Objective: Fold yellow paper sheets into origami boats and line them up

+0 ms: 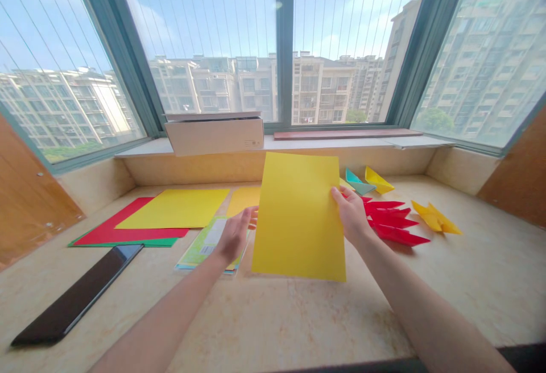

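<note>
You are in what looks like a home, at a bay window (pixel 284 49) facing apartment blocks (pixel 209 88)

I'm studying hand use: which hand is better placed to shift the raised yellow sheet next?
Probably the right hand: it clasps the raised yellow sheet by its right edge. The left hand is at the left edge, its grip unclear.
</note>
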### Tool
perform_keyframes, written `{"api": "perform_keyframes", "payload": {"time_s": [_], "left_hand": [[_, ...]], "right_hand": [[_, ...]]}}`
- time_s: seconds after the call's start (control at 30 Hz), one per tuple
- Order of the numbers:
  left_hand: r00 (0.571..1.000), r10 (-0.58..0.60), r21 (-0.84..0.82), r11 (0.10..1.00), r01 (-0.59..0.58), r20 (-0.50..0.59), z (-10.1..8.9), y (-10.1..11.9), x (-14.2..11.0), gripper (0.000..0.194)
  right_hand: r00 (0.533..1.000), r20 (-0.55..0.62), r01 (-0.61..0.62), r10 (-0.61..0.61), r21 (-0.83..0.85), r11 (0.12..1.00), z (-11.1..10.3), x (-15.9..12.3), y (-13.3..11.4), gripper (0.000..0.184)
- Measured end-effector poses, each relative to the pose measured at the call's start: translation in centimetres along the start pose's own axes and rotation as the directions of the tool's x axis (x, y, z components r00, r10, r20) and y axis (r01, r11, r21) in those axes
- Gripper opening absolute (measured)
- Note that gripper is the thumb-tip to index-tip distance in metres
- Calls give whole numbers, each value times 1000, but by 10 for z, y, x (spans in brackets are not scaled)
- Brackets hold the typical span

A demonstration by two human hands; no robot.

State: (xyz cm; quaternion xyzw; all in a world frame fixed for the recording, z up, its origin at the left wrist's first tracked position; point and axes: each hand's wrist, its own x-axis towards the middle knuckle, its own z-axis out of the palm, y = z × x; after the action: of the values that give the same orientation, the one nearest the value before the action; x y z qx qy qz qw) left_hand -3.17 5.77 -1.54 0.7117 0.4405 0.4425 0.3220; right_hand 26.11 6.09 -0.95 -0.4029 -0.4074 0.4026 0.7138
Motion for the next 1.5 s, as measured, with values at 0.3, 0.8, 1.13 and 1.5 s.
{"api": "perform_keyframes", "payload": {"time_s": [0.3,0.8,1.13,1.5], "left_hand": [[988,-148,-293,944,153,40,11,21,-11,43],[997,-81,-313,946,77,2,13,19,-11,33],[986,-91,-559,815,156,143,3,17,-10,38],[988,-61,-698,702,141,139,12,22,-10,47]], "right_hand": [[995,96,1,-2,8,1000,8,-7,-7,37],[930,334,-204,152,124,971,12,-19,-29,41],[997,57,-72,58,281,957,10,-7,-13,38],[997,71,-15,-10,333,943,22,-15,-11,49]]}}
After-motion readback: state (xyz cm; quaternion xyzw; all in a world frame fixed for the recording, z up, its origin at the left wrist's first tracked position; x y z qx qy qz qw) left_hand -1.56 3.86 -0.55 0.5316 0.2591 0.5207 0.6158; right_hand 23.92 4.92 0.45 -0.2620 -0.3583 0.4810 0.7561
